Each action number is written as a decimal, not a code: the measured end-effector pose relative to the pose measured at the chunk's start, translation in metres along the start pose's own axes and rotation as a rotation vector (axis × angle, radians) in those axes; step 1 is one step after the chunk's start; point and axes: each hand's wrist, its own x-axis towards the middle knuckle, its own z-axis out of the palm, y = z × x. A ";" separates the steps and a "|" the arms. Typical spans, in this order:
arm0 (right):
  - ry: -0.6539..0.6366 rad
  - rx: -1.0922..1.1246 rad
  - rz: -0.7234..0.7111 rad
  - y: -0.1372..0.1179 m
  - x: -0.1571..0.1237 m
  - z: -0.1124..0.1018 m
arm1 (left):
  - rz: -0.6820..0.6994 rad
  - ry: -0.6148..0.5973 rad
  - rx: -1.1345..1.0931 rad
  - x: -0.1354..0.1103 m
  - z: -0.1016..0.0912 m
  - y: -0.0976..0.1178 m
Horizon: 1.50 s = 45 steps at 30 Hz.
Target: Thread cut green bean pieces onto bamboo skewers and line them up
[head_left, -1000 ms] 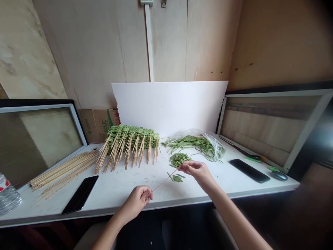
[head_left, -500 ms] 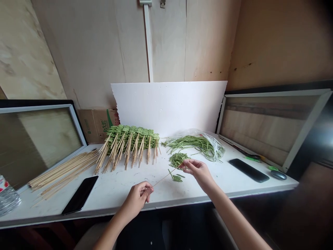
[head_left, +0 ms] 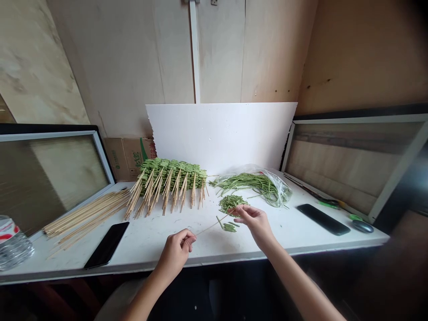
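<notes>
My left hand [head_left: 179, 247] is closed on one end of a thin bamboo skewer [head_left: 209, 228], which slants up to the right over the table's front. At its far end, the fingertips of my right hand [head_left: 250, 220] pinch together around the skewer; whether a bean piece is also between them I cannot tell. A cut green bean piece [head_left: 219, 222] crosses the skewer's line, threaded on it or lying behind it. Just below my right fingers lie several cut bean pieces [head_left: 229, 227] side by side. Behind that hand is a heap of cut beans [head_left: 232, 202].
Skewered beans [head_left: 174, 171] are stacked at the back left, sticks forward. Loose bamboo skewers [head_left: 87, 211], a black phone [head_left: 107, 245] and a plastic bottle [head_left: 13, 243] lie left. Long beans [head_left: 247, 183] spill from a clear bag; another phone [head_left: 323, 219] and a mouse [head_left: 363, 226] are right.
The whole view has shifted slightly, so the table's things appear a little to the right and higher. Both hands keep nearly the same hold on the skewer.
</notes>
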 end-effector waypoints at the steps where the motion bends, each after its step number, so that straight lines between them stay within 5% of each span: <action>1: -0.003 0.004 0.004 0.001 0.000 0.000 | 0.011 0.015 0.014 0.000 0.000 -0.001; 11: -0.059 0.051 0.017 0.010 -0.002 0.008 | 0.054 0.013 0.087 0.002 -0.001 -0.015; 17: -0.175 -0.033 -0.061 0.020 -0.008 0.024 | 0.039 -0.077 0.040 -0.001 0.006 -0.006; 21: -0.138 -0.075 -0.062 0.025 -0.010 0.030 | 0.009 -0.075 -0.004 -0.001 0.007 0.001; 27: -0.107 -0.209 -0.060 0.027 -0.007 0.026 | -0.031 -0.077 -0.040 0.000 0.008 0.002; 39: -0.214 -0.059 0.026 0.022 -0.004 0.021 | -0.029 -0.056 -0.058 0.000 0.008 -0.002; 45: -0.076 0.027 0.017 0.018 0.004 0.009 | -0.026 -0.014 -0.047 0.001 0.005 -0.007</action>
